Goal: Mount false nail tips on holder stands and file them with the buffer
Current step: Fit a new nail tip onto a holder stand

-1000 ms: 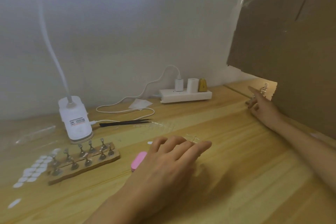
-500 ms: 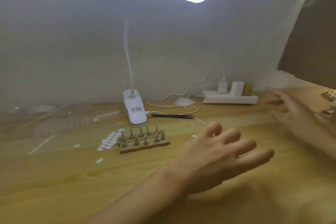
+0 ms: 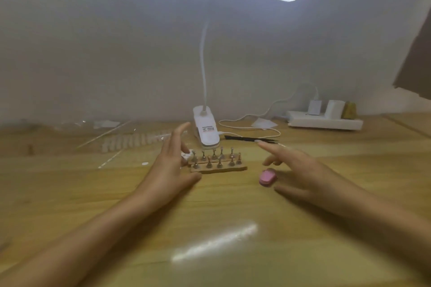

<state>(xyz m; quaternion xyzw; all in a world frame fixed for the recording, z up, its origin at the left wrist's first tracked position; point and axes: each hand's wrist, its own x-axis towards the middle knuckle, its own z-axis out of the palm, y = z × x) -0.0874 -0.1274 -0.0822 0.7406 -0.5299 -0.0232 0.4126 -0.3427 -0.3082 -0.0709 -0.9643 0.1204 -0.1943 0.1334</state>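
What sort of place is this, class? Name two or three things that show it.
Probably a nail-craft workstation: a block of holder stands, a pink buffer and a clip-on lamp.

Buffer [image 3: 267, 177] right of holder stands [image 3: 218, 162]

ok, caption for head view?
Open left hand and right hand flank the stand rack; pink buffer lies by the right.

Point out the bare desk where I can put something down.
Free: the desk between both forearms, in front of the holder block and pink buffer; the stretch between the right hand and the power strip. Crowded: around the lamp base, tweezers and nail tips.
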